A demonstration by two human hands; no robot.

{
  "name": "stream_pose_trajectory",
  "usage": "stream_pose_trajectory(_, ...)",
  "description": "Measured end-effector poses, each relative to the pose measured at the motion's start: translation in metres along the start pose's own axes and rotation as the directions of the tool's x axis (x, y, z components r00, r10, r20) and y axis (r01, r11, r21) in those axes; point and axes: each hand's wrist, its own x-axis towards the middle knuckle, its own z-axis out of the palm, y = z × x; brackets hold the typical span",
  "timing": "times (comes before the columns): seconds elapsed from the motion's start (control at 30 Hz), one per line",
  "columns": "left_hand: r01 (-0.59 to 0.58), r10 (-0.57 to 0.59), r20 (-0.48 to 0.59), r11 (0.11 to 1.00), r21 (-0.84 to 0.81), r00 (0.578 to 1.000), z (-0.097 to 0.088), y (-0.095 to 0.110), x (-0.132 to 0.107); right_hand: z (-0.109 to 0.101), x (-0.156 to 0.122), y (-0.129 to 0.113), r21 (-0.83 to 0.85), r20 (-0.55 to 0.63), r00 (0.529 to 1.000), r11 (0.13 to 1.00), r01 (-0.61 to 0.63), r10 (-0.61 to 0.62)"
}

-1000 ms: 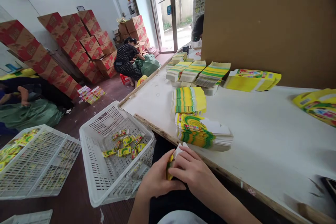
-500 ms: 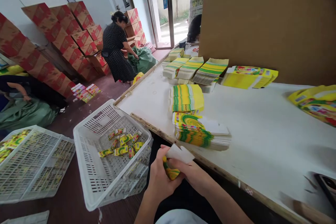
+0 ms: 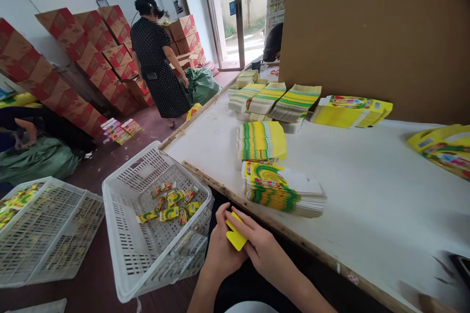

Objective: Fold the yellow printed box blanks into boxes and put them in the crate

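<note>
Between my two hands, over my lap by the table's front edge, is a small yellow cardboard box [image 3: 237, 234] with a flap showing. My left hand [image 3: 221, 247] is wrapped around its left side. From the right, my right hand [image 3: 262, 242] presses its fingers on the carton's top. Much of the box is hidden by my fingers. Just beyond my hands, a stack of flat printed cartons [image 3: 271, 188] lies fanned on the table, with another yellow-green carton stack [image 3: 261, 141] behind it.
A white plastic basket [image 3: 121, 259] holding several small yellow boxes [image 3: 175, 198] stands at my left. Another crate [image 3: 40, 234] is farther left. More carton stacks lie along the white table [image 3: 352, 176] beside a brown board [image 3: 367, 34]. Co-workers handle green sacks [image 3: 201, 85] near red-brown boxes [image 3: 91, 61].
My hands have turned the carton: its white flaps showed before, and now a yellow face and flap do. My right hand has shifted over it. The co-worker in the dotted dress has straightened up.
</note>
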Motion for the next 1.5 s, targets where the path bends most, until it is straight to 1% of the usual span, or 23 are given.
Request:
stream_pose_trajectory(0.07, 0.028, -0.029, -0.050, 0.999, -0.018, 0.998, 0.001, -0.001, 0.000, -0.003, 0.001, 0.003, -0.071, -0.039, 0.999, 0.997, 0.033, -0.036)
stream_pose_trajectory(0.13, 0.021, -0.018, -0.091, 0.999, 0.031, 0.996, -0.001, -0.001, -0.001, -0.007, 0.002, 0.008, -0.106, -0.108, 0.993, 0.994, 0.035, -0.046)
stream_pose_trajectory(0.17, 0.012, -0.005, -0.100, 0.998, 0.063, 0.995, -0.003, -0.001, -0.001, -0.010, 0.002, 0.010, -0.118, -0.128, 0.991, 0.992, 0.033, -0.048)
stream_pose_trajectory(0.2, 0.005, 0.004, -0.102, 0.996, 0.085, 0.995, -0.005, -0.001, -0.001, -0.012, 0.002, 0.011, -0.130, -0.124, 0.991, 0.991, 0.029, -0.045)
stream_pose_trajectory(0.23, 0.001, 0.008, -0.104, 0.996, 0.094, 0.994, -0.007, 0.000, -0.002, -0.014, 0.002, 0.011, -0.144, -0.095, 0.995, 0.989, 0.024, -0.038)
stream_pose_trajectory(0.33, -0.008, 0.019, -0.127, 0.996, 0.088, 0.992, -0.013, 0.001, -0.002, -0.020, 0.001, 0.007, -0.198, 0.040, 0.999, 0.980, 0.016, -0.008)
stream_pose_trajectory(0.4, -0.011, 0.023, -0.128, 0.995, 0.096, 0.992, -0.016, 0.003, -0.003, -0.026, 0.002, 0.002, -0.221, 0.084, 0.996, 0.975, 0.024, -0.005)
stream_pose_trajectory(0.53, -0.020, 0.026, -0.045, 0.990, 0.136, 0.999, -0.020, 0.009, -0.004, -0.040, 0.006, -0.005, -0.216, 0.151, 0.988, 0.974, 0.070, -0.038)
stream_pose_trajectory(0.6, -0.022, 0.024, -0.006, 0.985, 0.173, 1.000, -0.020, 0.011, -0.005, -0.043, 0.008, -0.004, -0.213, 0.184, 0.983, 0.975, 0.065, -0.025)
stream_pose_trajectory(0.67, -0.020, 0.019, 0.004, 0.976, 0.217, 1.000, -0.018, 0.012, -0.005, -0.040, 0.007, -0.001, -0.216, 0.178, 0.984, 0.976, 0.024, 0.015)
stream_pose_trajectory(0.77, -0.008, 0.007, 0.006, 0.966, 0.260, 1.000, -0.015, 0.011, -0.006, -0.025, 0.004, 0.005, -0.220, 0.095, 0.993, 0.974, -0.052, 0.074)
stream_pose_trajectory(0.83, 0.006, -0.010, 0.014, 0.964, 0.267, 1.000, -0.015, 0.009, -0.006, -0.015, 0.002, 0.008, -0.219, 0.052, 0.994, 0.973, -0.080, 0.094)
stream_pose_trajectory(0.93, 0.032, -0.038, 0.021, 0.968, 0.250, 0.999, -0.020, 0.006, -0.005, -0.007, 0.002, 0.010, -0.213, 0.063, 0.993, 0.974, -0.080, 0.095)
stream_pose_trajectory(1.0, 0.030, -0.036, 0.026, 0.978, 0.208, 0.999, -0.024, 0.006, -0.004, -0.008, 0.005, 0.011, -0.204, 0.097, 0.992, 0.977, -0.054, 0.075)
stream_pose_trajectory(1.07, 0.018, -0.023, 0.029, 0.988, 0.154, 0.999, -0.025, 0.005, -0.004, -0.010, 0.008, 0.013, -0.198, 0.107, 0.993, 0.980, -0.026, 0.048)
stream_pose_trajectory(1.13, 0.002, -0.006, 0.030, 0.992, 0.128, 1.000, -0.024, 0.002, -0.005, -0.011, 0.009, 0.016, -0.196, 0.081, 0.996, 0.981, -0.009, 0.025)
stream_pose_trajectory(1.23, -0.017, 0.013, 0.033, 0.989, 0.144, 0.999, -0.023, -0.002, -0.005, -0.013, 0.008, 0.021, -0.203, 0.057, 0.998, 0.979, 0.000, 0.012)
stream_pose_trajectory(1.4, -0.047, 0.037, 0.057, 0.983, 0.179, 0.998, -0.030, -0.005, -0.003, -0.020, 0.006, 0.017, -0.210, 0.215, 0.974, 0.977, -0.030, 0.076)
stream_pose_trajectory(1.43, -0.054, 0.043, 0.068, 0.982, 0.181, 0.997, -0.031, -0.005, -0.003, -0.021, 0.006, 0.015, -0.213, 0.225, 0.970, 0.976, -0.042, 0.090)
stream_pose_trajectory(1.5, -0.073, 0.058, 0.081, 0.979, 0.192, 0.995, -0.032, -0.003, -0.002, -0.020, 0.007, 0.012, -0.215, 0.194, 0.976, 0.975, -0.059, 0.102)
